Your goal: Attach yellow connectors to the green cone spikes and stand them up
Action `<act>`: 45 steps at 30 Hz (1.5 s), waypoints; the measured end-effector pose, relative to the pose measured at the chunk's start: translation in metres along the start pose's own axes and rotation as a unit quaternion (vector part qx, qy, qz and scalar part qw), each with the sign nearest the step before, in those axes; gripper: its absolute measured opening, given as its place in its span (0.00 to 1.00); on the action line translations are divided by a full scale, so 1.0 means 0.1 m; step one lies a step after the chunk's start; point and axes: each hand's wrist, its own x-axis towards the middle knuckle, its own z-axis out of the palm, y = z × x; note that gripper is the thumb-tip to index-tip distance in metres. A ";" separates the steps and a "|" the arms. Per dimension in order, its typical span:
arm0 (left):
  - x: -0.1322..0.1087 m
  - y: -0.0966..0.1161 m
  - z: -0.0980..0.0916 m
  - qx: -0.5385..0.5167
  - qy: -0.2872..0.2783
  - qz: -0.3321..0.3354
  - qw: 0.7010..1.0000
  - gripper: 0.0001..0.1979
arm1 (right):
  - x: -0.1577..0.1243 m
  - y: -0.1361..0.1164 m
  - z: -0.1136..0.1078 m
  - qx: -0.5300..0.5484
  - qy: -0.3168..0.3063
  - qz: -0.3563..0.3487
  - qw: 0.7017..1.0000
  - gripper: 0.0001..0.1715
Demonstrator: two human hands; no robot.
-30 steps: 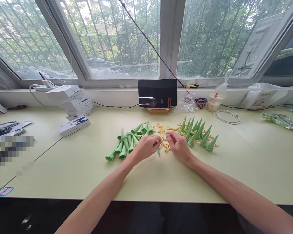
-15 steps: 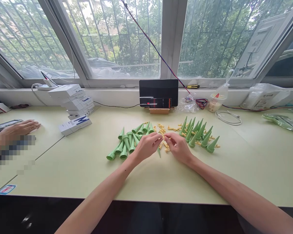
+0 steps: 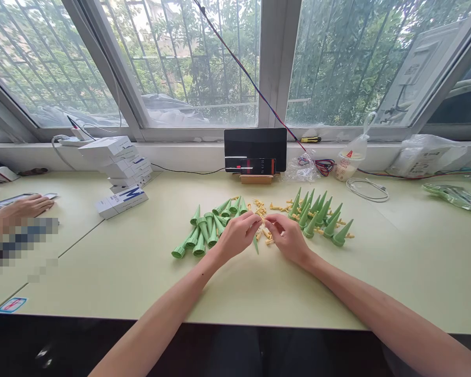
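Observation:
My left hand [image 3: 240, 232] and my right hand [image 3: 286, 236] meet fingertip to fingertip over the middle of the table. Both are closed in a pinch, with a small yellow plastic piece [image 3: 263, 220] showing between them, mostly covered by the fingers. Below my left fingers pokes the tip of a green plastic cone [image 3: 256, 244]; I cannot tell whether it is held or lying there. More hollow green cones [image 3: 202, 230] lie heaped to the left. On the right, several green cones [image 3: 324, 215] stand point up, with yellow pieces at their bases. Loose yellow pieces [image 3: 267, 236] lie around my fingers.
Behind the hands a dark screen [image 3: 255, 144] and a phone [image 3: 258, 166] lean at the sill. White boxes [image 3: 120, 162] are stacked at the left. Another person's hand [image 3: 25, 206] rests at far left. A bagged cup [image 3: 346, 163] and coiled cable [image 3: 367, 189] lie right.
My hands hold nearly the same pinch in the same place. At far left, the other person's hand has drawn back a little to the left.

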 end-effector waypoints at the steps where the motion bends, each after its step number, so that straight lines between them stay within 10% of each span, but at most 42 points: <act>1: 0.00 0.00 0.00 -0.001 0.001 -0.001 1.000 0.11 | 0.00 0.00 0.00 0.001 0.000 0.001 1.000 0.12; 45: 0.05 -0.01 -0.03 0.027 0.109 -0.084 0.990 0.08 | 0.01 -0.02 -0.01 -0.001 0.021 0.045 0.999 0.13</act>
